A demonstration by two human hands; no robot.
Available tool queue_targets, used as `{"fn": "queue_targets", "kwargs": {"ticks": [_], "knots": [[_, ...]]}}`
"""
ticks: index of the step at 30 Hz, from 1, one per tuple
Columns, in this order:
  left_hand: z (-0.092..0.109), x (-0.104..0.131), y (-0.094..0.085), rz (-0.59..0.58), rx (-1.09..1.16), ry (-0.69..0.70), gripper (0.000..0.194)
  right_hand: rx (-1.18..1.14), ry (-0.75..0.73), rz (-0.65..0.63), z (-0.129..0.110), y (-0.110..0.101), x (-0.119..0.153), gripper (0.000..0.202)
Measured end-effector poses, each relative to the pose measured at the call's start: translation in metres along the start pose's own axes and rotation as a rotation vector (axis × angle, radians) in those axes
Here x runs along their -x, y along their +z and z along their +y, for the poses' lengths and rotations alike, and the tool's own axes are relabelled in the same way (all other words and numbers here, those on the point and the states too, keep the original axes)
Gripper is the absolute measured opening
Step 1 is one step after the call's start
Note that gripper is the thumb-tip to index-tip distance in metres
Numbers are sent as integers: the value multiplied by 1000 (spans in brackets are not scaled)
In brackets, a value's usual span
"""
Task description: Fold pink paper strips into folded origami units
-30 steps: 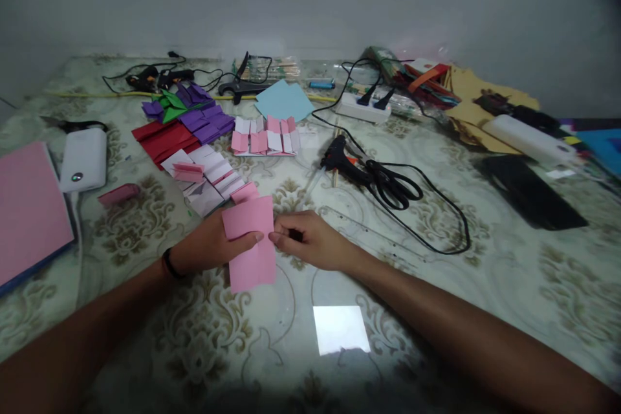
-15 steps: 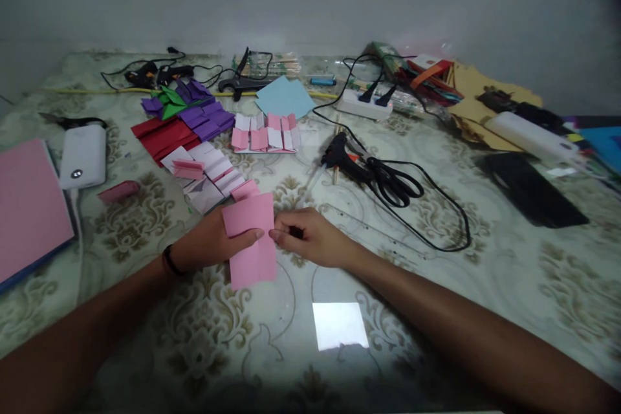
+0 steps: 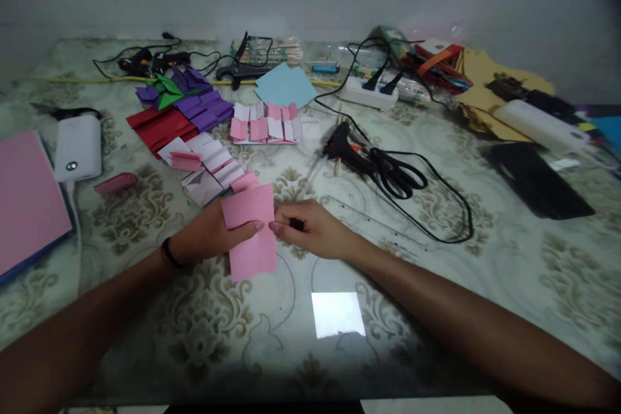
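A creased sheet of pink paper [image 3: 252, 252] is held upright above the table between both hands. My left hand [image 3: 213, 233] grips its left side, thumb across the front and fingers hidden behind. At the right edge, my right hand [image 3: 310, 226] pinches the paper between thumb and curled fingers. Just beyond the left hand lie white and pink folded paper pieces [image 3: 218, 158], with a small folded pink strip [image 3: 116, 184] further left. More pink and white folded pieces [image 3: 266, 124] stand in a row behind.
A black glue gun [image 3: 347, 149] with a coiled cord and scissors [image 3: 398, 171] lie beyond my right hand. Further right are a black phone [image 3: 541, 181] and a power strip [image 3: 369, 93]. At left sit a white power bank [image 3: 77, 147] and pink sheets [image 3: 32, 200].
The whole scene sits slightly higher in view, and the table's near edge now shows. Both hands keep the same hold on the pink paper.
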State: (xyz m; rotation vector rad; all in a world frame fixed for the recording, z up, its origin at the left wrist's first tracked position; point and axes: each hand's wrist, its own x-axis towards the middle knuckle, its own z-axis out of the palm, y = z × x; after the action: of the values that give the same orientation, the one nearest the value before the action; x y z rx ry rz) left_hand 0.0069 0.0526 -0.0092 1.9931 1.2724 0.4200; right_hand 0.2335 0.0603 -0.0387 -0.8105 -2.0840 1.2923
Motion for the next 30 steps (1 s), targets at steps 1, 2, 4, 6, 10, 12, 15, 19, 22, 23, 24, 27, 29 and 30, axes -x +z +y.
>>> {"fn": "queue_targets", "kwargs": {"ticks": [1, 2, 4, 6, 10, 12, 15, 19, 22, 23, 24, 27, 29, 30], "knots": [[-1, 0, 0, 0, 2, -2, 24, 2, -1, 1, 0, 0, 0, 32], [-1, 0, 0, 0, 5, -4, 24, 5, -2, 2, 0, 0, 0, 32], [-1, 0, 1, 4, 9, -5, 26, 9, -1, 3, 0, 0, 0, 32], [-1, 0, 0, 3, 4, -2, 28, 10, 2, 0, 0, 0, 0, 32], [-1, -1, 0, -11, 8, 6, 27, 4, 6, -3, 0, 0, 0, 34], [-2, -1, 1, -5, 7, -4, 26, 1, 8, -3, 0, 0, 0, 34], [-2, 0, 1, -5, 2, -5, 28, -2, 8, -3, 0, 0, 0, 34], [0, 0, 0, -3, -5, -1, 27, 7, 2, -6, -1, 0, 0, 34], [2, 0, 0, 0, -6, -8, 26, 15, 7, -7, -1, 0, -1, 35], [2, 0, 0, 2, -3, -10, 26, 15, 7, -7, -1, 0, -1, 35], [2, 0, 0, 1, -2, -10, 26, 15, 6, -7, -1, 0, -1, 34], [0, 0, 1, -4, -7, -4, 27, 7, 3, -5, -2, 0, -1, 34], [-2, -1, 1, -1, -11, 16, 25, -1, 1, -5, -2, 0, -1, 33], [-3, -1, 2, 3, -15, 26, 24, -4, 1, -4, -2, 0, -1, 33]]}}
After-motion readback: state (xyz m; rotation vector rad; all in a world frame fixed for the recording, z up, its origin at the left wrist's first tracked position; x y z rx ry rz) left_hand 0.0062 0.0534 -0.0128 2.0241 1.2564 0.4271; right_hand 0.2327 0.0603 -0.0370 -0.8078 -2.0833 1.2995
